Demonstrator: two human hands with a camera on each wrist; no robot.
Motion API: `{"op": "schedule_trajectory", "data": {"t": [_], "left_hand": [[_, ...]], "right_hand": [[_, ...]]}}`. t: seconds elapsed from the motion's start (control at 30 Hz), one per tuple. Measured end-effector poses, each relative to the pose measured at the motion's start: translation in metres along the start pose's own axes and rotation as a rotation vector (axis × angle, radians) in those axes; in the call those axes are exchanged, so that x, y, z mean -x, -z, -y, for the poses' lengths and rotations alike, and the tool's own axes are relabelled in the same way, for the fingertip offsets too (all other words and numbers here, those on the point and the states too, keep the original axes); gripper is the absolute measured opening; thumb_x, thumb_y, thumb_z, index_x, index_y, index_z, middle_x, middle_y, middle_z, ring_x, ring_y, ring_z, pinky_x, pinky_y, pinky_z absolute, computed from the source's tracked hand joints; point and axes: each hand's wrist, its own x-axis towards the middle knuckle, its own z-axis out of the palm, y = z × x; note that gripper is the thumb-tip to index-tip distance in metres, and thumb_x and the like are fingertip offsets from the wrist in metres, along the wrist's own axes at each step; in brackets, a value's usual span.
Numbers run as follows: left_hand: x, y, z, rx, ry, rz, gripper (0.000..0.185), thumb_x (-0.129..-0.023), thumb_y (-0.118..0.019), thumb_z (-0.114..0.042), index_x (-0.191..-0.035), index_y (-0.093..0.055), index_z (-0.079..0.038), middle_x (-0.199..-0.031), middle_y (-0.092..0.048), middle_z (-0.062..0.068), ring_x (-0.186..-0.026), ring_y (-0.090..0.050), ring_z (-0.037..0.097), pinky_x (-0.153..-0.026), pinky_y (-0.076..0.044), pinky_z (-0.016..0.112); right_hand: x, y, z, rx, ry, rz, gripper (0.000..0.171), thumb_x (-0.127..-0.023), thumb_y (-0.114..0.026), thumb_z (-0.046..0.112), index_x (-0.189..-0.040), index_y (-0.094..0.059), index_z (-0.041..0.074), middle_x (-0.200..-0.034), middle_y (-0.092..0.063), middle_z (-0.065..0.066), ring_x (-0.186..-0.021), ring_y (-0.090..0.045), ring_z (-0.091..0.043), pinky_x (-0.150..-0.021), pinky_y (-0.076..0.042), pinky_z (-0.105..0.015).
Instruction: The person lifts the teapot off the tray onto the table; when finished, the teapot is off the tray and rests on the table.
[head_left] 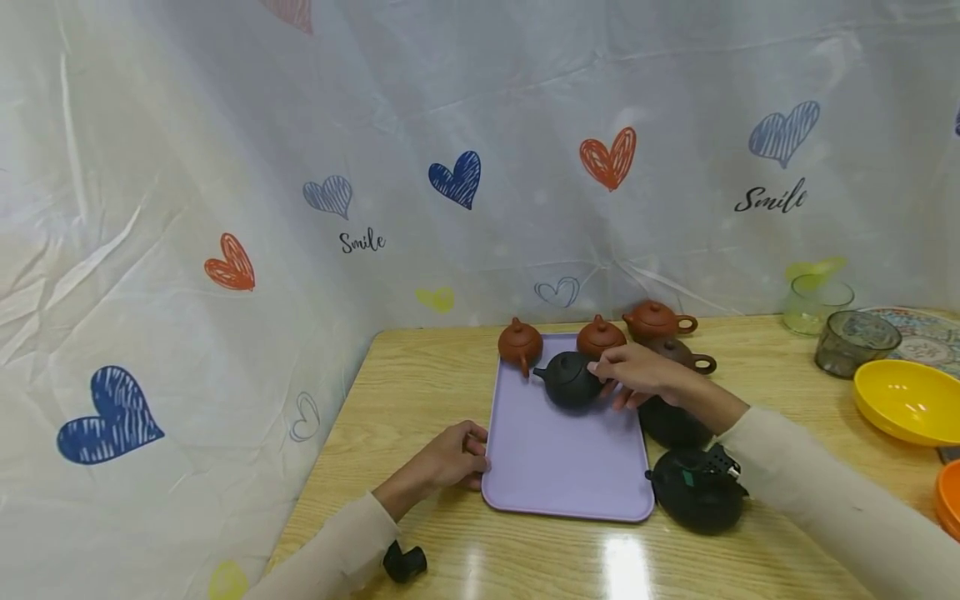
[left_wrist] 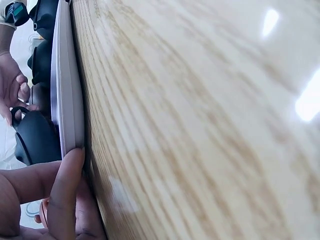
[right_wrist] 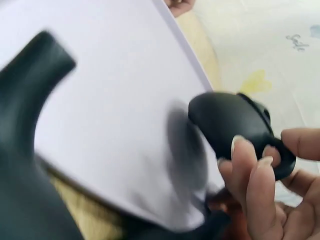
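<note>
A: Worktop [head_left: 450,367] of pale wood, backed by a white curtain [head_left: 225,125] printed with hearts, carries a lilac tray [head_left: 562,458]. Why is the left hand [head_left: 450,457] at its edge?

B: Judging by the pose, it steadies the tray. The fingers [left_wrist: 65,190] curl against the left rim, the thumb lying along the edge, as the left wrist view shows close up.

A: And the right hand [head_left: 637,377]?

B: It holds a black teapot [head_left: 570,379] at the back of the tray, spout pointing left. The right wrist view shows what the head view hides: fingers and thumb pinching the loop handle [right_wrist: 280,157], with the pot resting on or just above the tray; which, I cannot tell.

A: What else is there?

B: Two brown teapots [head_left: 520,343] stand at the tray's far edge, and two more [head_left: 656,321] on the worktop to the right. Two further black teapots [head_left: 697,492] sit just beside the tray's right edge. A yellow bowl [head_left: 907,400], a dark glass cup [head_left: 855,342] and a clear cup [head_left: 817,304] are well apart at the far right.
</note>
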Motion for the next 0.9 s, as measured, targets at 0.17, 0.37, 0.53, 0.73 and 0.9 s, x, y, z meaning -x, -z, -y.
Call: {"op": "schedule_trajectory", "data": {"t": [0.17,0.37,0.53,0.73,0.9], "left_hand": [[0.0,-0.001,-0.001,-0.001,-0.002,-0.002,0.04,-0.09,-0.066,0.003,-0.126,-0.05,0.004,-0.101,-0.053,0.013,-0.077,-0.063,0.021,-0.067,-0.063,0.032],[-0.002,-0.001,0.0,0.002,0.0,0.002,0.039,-0.089,-0.066,0.002,-0.126,-0.05,0.005,-0.101,-0.053,0.013,-0.077,-0.063,0.021,-0.066,-0.062,0.032],[-0.002,0.0,0.001,-0.007,-0.002,-0.001,0.039,-0.09,-0.066,0.002,-0.126,-0.05,0.004,-0.101,-0.053,0.013,-0.077,-0.063,0.02,-0.066,-0.062,0.032],[-0.002,0.001,0.003,-0.014,-0.007,-0.003,0.04,-0.09,-0.065,0.002,-0.127,-0.049,0.004,-0.103,-0.053,0.013,-0.078,-0.062,0.02,-0.066,-0.062,0.033],[-0.004,0.0,0.004,-0.018,-0.012,-0.005,0.041,-0.091,-0.066,0.002,-0.128,-0.049,0.004,-0.103,-0.053,0.013,-0.078,-0.062,0.021,-0.066,-0.062,0.033]], "right_hand": [[0.01,0.023,-0.004,0.009,0.063,0.007,0.033,-0.103,-0.054,0.032,-0.11,-0.062,0.001,-0.105,-0.069,-0.019,-0.067,-0.068,-0.019,-0.06,-0.058,-0.031],[0.026,0.061,-0.016,0.017,0.099,0.015,0.037,-0.105,-0.052,0.036,-0.111,-0.059,0.0,-0.107,-0.069,-0.017,-0.068,-0.066,-0.022,-0.061,-0.059,-0.035],[0.042,0.091,-0.032,0.021,0.102,-0.014,0.038,-0.106,-0.049,0.037,-0.117,-0.055,0.001,-0.111,-0.066,-0.016,-0.071,-0.066,-0.026,-0.064,-0.059,-0.038],[0.052,0.122,-0.054,0.025,0.081,-0.086,0.035,-0.108,-0.045,0.036,-0.117,-0.054,0.004,-0.105,-0.069,-0.004,-0.074,-0.067,-0.025,-0.064,-0.058,-0.037],[0.058,0.146,-0.069,0.017,0.029,-0.12,0.033,-0.108,-0.044,0.039,-0.118,-0.052,0.009,-0.102,-0.072,0.002,-0.077,-0.067,-0.025,-0.067,-0.058,-0.038]]}}
